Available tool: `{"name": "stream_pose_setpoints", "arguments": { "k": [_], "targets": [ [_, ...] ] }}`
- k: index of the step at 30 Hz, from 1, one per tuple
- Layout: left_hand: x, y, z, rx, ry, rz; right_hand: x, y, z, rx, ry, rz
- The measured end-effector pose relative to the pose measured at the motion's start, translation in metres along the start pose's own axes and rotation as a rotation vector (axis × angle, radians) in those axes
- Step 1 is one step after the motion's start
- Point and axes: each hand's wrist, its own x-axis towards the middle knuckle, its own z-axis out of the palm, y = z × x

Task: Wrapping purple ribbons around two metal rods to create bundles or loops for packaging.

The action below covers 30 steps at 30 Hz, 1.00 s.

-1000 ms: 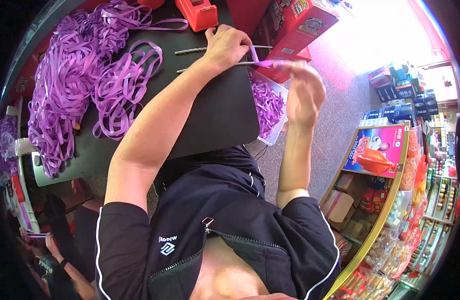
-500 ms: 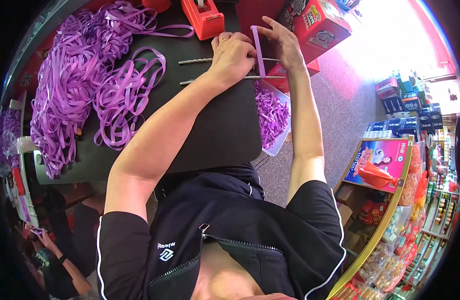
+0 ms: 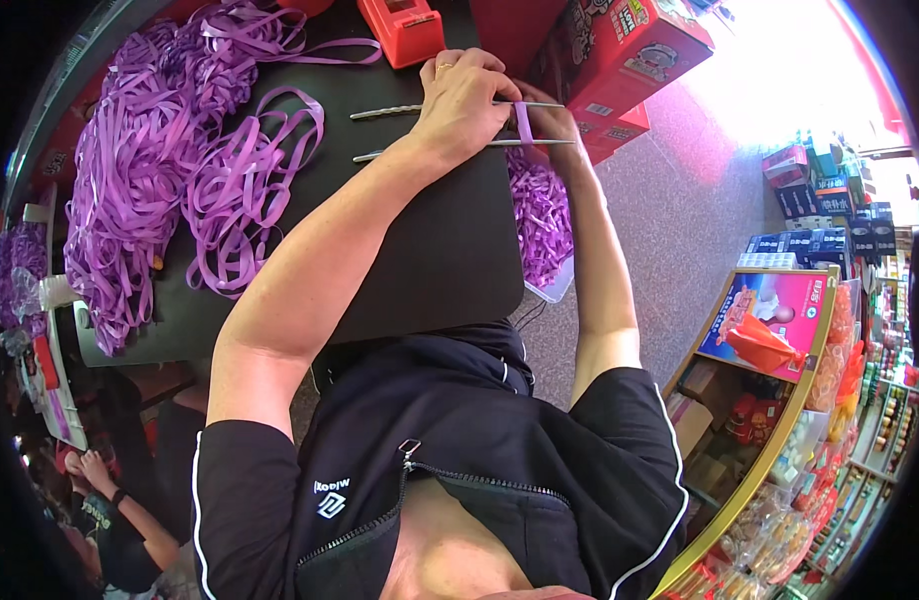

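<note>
Two thin metal rods, an upper rod [image 3: 385, 112] and a lower rod [image 3: 380, 153], lie side by side across the dark tabletop and stick out past its right edge. A short purple ribbon strip [image 3: 525, 122] spans both rods near their right ends. My left hand [image 3: 462, 105] rests over the rods, its thumb and forefinger pinched at the strip's upper end. Behind the rod ends is my right hand [image 3: 555, 122], beside the strip; its fingers are largely hidden. Below them stands a clear plastic bin [image 3: 557, 290] of purple ribbon pieces [image 3: 542, 215].
A big tangled heap of purple ribbon [image 3: 130, 180] covers the table's left side. A red tape dispenser [image 3: 405, 35] sits at the far edge. Red cartons [image 3: 635, 50] stand at the far right, near a display case [image 3: 770, 320]. Another person's hands [image 3: 90, 468] show at lower left.
My right hand has dropped from above the rod ends to behind them. The ribbon strip, which stood up past the upper rod, now lies across the rods. Both rods appear slightly higher in view.
</note>
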Motion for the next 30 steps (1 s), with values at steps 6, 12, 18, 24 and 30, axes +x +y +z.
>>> {"name": "stream_pose_setpoints", "arguments": {
  "k": [6, 12, 18, 24, 30],
  "targets": [
    [0.0, -0.002, -0.002, -0.002, -0.081, -0.03, -0.1, -0.033, 0.056, -0.037, 0.271, -0.077],
    [0.0, -0.006, -0.004, -0.015, -0.116, -0.053, -0.13, -0.063, 0.082, -0.168, 0.5, -0.213],
    [0.009, -0.003, -0.006, -0.008, -0.081, -0.068, -0.12, -0.081, 0.07, -0.134, 0.44, -0.234],
    [-0.004, 0.025, -0.038, -0.153, -0.212, -0.131, -0.115, -0.114, 0.058, 0.021, 0.332, 0.054],
    [-0.04, 0.057, -0.063, -1.09, -0.528, -0.8, -0.097, -0.138, 0.027, 0.011, 0.092, 0.146]
  ]
}}
